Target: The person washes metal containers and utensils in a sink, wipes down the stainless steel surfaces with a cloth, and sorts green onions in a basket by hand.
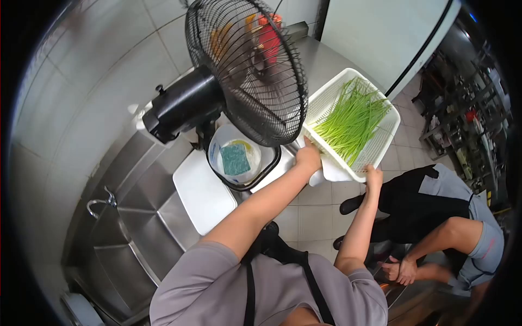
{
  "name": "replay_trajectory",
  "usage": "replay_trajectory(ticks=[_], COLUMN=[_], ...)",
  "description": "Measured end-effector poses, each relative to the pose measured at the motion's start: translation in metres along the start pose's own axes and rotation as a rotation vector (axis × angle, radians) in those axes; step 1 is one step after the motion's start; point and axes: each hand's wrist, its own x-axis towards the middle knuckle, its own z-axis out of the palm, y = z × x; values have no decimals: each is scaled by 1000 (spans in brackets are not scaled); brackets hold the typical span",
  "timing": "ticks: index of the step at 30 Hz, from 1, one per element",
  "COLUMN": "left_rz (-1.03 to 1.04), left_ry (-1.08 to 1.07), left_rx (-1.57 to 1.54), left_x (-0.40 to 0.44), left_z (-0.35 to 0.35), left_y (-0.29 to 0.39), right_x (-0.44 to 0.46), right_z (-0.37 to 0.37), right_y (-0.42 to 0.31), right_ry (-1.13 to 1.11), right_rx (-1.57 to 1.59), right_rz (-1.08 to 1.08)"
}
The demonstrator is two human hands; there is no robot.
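Observation:
A white plastic basket (389,133) with slotted walls is held out in front of me, tilted. Long thin green stalks (350,122), which look like chives or thin scallions, lie in it. My left hand (309,155) is closed on the basket's near left corner, its fingers partly hidden underneath. At the near right corner, my right hand (373,177) grips the rim. Below the basket, between my hands, part of a white sheet or board (335,171) shows; I cannot make out which.
A black fan (247,70) stands left of the basket. Beneath it, a tub (255,163) holds a green scouring pad (235,159). A white board (204,187) lies by the steel sink (155,233). At right, a person in a black apron (416,198) has hands together.

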Motion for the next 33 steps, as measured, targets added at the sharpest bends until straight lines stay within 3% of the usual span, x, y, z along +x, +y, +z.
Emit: replay_trajectory(ticks=[3,4,8,11,15,17,19,23,26,27,30,31,32,33], left_rz=[79,115,176,178,135,115,-14,-102,-325,-462,-679,-904,-890,-981], left_ry=[84,357,452,440,354,456,388,549,759,819,1070,1254,1327,1269], left_rx=[-26,-229,-476,-553,-648,-726,-917,-1092,-974,-1099,-867,-712,-823,-799], left_x=[3,-6,-32,-71,-151,-212,-283,-444,-593,-639,-774,-806,-838,-869], left_z=[22,26,11,-4,-24,-44,-67,-69,-70,-64,-49,-45,-44,-40], left_y=[-15,-19,-20,-27,-67,-102,-146,-257,-313,-323,-336,-327,-320,-318], right_x=[-31,-31,-52,-55,-111,-128,-182,-261,-335,-356,-396,-399,-402,-404], right_z=[5,7,-5,-32,-84,-122,-142,-180,-179,-175,-146,-127,-94,-60], right_y=[-16,-9,-2,27,-7,-19,-59,-94,-119,-126,-146,-155,-159,-162], right_ry=[-40,-32,64,48,144,148,115,10,-6,-26,-225,-402,-669,-889], right_rx=[71,147,323,505,369,321,124,-73,-93,-97,-86,-74,-49,-54], right_rz=[42,24,20,29,-14,-83,-156,-550,-792,-864,-993,-948,-770,-560])
